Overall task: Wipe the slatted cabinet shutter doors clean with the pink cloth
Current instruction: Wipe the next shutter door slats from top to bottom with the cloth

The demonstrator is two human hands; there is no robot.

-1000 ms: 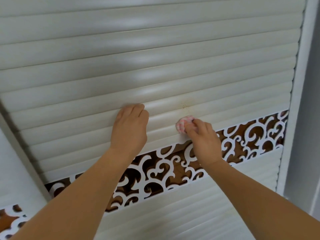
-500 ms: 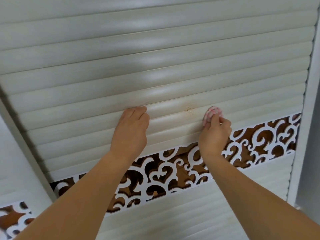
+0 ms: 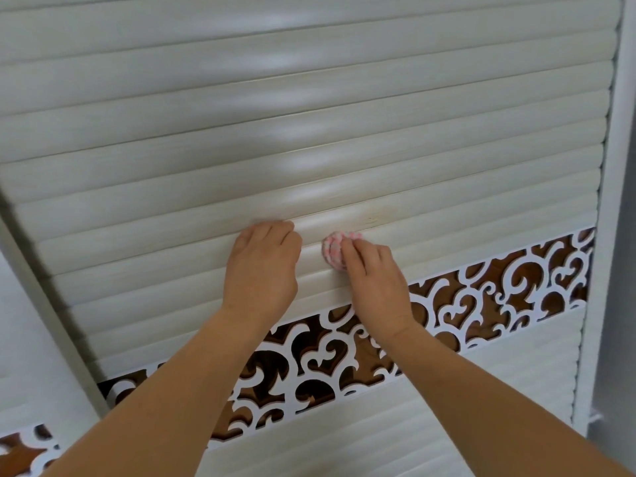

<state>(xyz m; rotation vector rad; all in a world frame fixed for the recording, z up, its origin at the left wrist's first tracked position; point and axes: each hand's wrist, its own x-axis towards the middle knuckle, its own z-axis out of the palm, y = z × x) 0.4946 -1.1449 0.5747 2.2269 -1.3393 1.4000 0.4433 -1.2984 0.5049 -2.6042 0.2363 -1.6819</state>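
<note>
A big white shutter door (image 3: 309,139) made of long, round slats is being looked at from close up. The left hand (image 3: 263,270) is being laid flat on the slats, with its fingers held straight and close together and the fingertips resting at the edge of one slat. Nothing is being held in it.

A small pink cloth (image 3: 333,248) is being pinched in the right hand (image 3: 375,284). The cloth is bunched into a little ball and is being pressed against a slat, just to the right of the left hand. The fingers of the right hand are being curled over the cloth, so only its top and left side are being shown.

A faint yellow-brown stain (image 3: 373,216) is being seen on the slat just above the cloth. It is near the cloth, but it cannot be told if the two are touching.

Below both hands, a band of white curly shapes over brown (image 3: 499,290) is being crossed by the two bare arms. More white slats are being seen under that band. A white frame (image 3: 616,201) is being seen along the right side of the door.
</note>
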